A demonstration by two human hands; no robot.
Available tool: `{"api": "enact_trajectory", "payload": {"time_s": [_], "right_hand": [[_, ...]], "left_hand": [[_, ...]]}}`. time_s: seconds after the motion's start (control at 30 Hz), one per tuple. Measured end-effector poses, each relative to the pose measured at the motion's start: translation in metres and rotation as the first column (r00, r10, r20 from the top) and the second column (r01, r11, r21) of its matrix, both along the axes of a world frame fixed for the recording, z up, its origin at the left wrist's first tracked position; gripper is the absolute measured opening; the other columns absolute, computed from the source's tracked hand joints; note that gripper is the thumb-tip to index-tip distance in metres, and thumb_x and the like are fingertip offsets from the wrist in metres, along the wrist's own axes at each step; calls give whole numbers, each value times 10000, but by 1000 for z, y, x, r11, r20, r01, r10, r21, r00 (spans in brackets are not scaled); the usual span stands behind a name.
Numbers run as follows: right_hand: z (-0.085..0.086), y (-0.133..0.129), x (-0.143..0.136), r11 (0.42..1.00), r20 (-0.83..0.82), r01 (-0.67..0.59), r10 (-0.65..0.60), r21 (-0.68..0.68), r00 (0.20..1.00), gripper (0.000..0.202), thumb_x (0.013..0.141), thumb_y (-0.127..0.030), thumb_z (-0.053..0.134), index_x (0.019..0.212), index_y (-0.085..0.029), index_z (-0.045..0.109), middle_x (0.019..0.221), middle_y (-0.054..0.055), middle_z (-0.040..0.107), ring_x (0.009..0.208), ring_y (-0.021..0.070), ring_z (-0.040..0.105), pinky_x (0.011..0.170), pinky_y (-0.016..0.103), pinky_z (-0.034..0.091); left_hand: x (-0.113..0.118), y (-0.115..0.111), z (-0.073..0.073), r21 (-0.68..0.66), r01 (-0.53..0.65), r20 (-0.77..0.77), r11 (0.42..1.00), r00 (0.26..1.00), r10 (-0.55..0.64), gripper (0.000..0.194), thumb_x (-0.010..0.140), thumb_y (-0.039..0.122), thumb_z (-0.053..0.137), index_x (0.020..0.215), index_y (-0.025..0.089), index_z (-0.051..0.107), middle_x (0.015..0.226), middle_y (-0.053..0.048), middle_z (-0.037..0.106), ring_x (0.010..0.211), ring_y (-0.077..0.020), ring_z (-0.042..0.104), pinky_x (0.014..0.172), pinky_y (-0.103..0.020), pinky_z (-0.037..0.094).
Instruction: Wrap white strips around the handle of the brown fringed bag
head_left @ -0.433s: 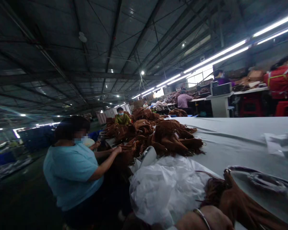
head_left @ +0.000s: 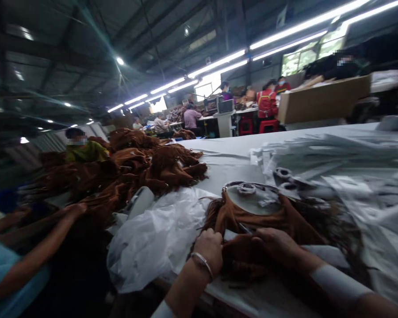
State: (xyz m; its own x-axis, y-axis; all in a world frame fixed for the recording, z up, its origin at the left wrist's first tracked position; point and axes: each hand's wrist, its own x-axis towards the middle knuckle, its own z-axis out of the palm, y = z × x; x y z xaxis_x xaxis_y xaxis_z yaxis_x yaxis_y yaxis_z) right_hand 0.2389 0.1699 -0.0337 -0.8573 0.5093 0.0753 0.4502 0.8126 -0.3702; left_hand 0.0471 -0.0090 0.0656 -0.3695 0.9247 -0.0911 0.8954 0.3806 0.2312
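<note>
A brown, suede-like fringed bag (head_left: 237,213) lies in front of me on the pale table, its strap looped round behind it. My left hand (head_left: 209,249), with a silver bangle at the wrist, is closed on the bag's left edge, where the fringe hangs. On the right side, my right hand (head_left: 274,244) has its fingers closed at a fold of the same bag. A narrow shiny metal piece (head_left: 246,229) shows by the right fingertips; whether it is held I cannot tell. Crumpled clear plastic (head_left: 152,238) sits left of my hands.
Piled brown fringed pieces (head_left: 166,170) cover the table's far left, where a co-worker's hand (head_left: 74,211) grips one. Grey rolls (head_left: 287,183) and flat plastic bags (head_left: 334,145) lie on the right. A cardboard box (head_left: 321,101) stands at the far side; people sit beyond.
My view has swung right and down. Both my hands and the whole fringed bag now show; earlier only one wrist with the bangle was visible. The co-worker has shifted to the left edge.
</note>
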Motion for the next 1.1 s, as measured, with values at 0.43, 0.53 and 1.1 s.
{"api": "enact_trajectory", "payload": {"time_s": [0.43, 0.53, 1.1], "right_hand": [[22, 0, 27, 977, 93, 34, -55, 212, 994, 213, 944, -356, 565, 976, -173, 669, 984, 106, 674, 916, 270, 623, 809, 363, 458], [17, 6, 45, 962, 110, 111, -142, 252, 984, 206, 959, -331, 550, 908, -176, 675, 940, 95, 668, 890, 267, 623, 796, 360, 449], [53, 64, 19, 979, 117, 174, -187, 111, 975, 241, 966, -248, 486, 958, -147, 705, 1034, 116, 694, 1000, 212, 637, 885, 284, 453]], "left_hand": [[35, 84, -54, 119, 257, 21, 959, 965, -261, 205, 941, 202, 496, 1020, 216, 685, 1035, -43, 669, 1005, -180, 607, 908, -275, 455], [39, 88, -50, 96, 237, 16, 967, 971, -240, 177, 915, 188, 527, 967, 194, 697, 981, -60, 672, 955, -194, 618, 871, -292, 464], [50, 104, -75, 254, 284, 93, 925, 944, -315, 231, 919, 181, 512, 745, 178, 664, 881, -46, 624, 841, -158, 582, 746, -256, 423]]}}
